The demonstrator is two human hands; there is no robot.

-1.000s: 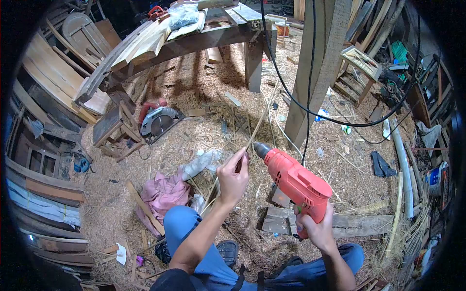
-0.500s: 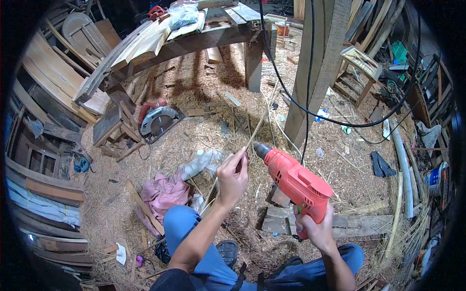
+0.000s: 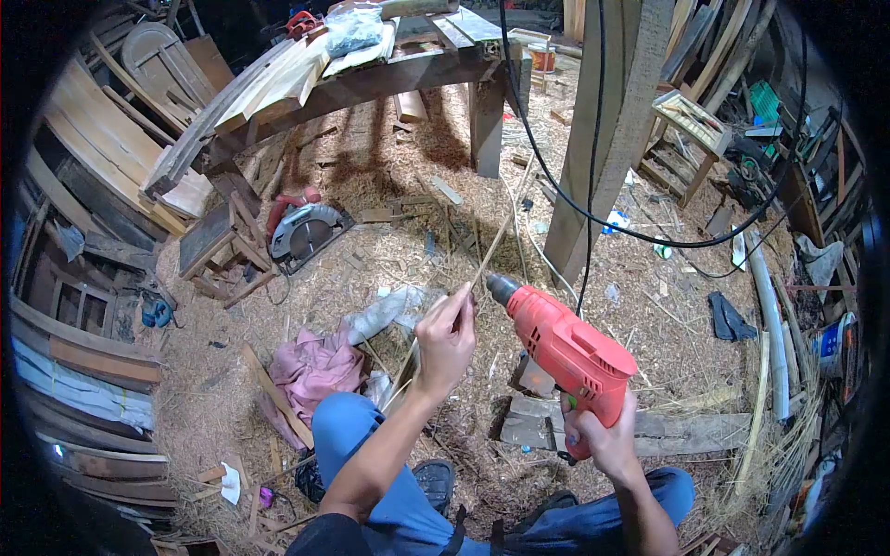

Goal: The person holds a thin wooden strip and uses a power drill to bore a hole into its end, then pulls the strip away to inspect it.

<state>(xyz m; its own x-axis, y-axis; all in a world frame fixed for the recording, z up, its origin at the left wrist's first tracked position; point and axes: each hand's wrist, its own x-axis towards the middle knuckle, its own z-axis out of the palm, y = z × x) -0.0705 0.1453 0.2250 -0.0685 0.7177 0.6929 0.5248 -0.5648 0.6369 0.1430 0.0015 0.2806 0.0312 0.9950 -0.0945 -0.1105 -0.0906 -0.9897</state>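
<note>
Gripped in the right hand (image 3: 601, 434), the red electric drill (image 3: 563, 341) is held by its pistol handle, fingers wrapped fully round it, with the body slanting up and to the left so that the dark chuck (image 3: 502, 288) sits at its upper left end. Just to the left of that chuck, the left hand (image 3: 445, 341) has a narrow grip on a thin bamboo strip (image 3: 486, 260), pinched between thumb and fingertips; the strip runs up and to the right past the chuck and down towards the person's knee. Whether the strip touches the chuck cannot be told, but the two are very close. A black cable (image 3: 593, 139) hangs down in front of a wooden post (image 3: 607, 120) to the right of the drill and loops away to the right. Both hands are raised above the person's blue trousers (image 3: 371, 435), over a floor covered in sawdust and shavings (image 3: 389, 176). On that floor, a pink cloth (image 3: 311, 366) lies just left of the knee, a circular saw (image 3: 306, 230) rests further off to the upper left, and a flat wooden plank (image 3: 677, 428) lies beneath the right hand. A rough wooden counter (image 3: 362, 74) loaded with boards stands at the top of the view.
</note>
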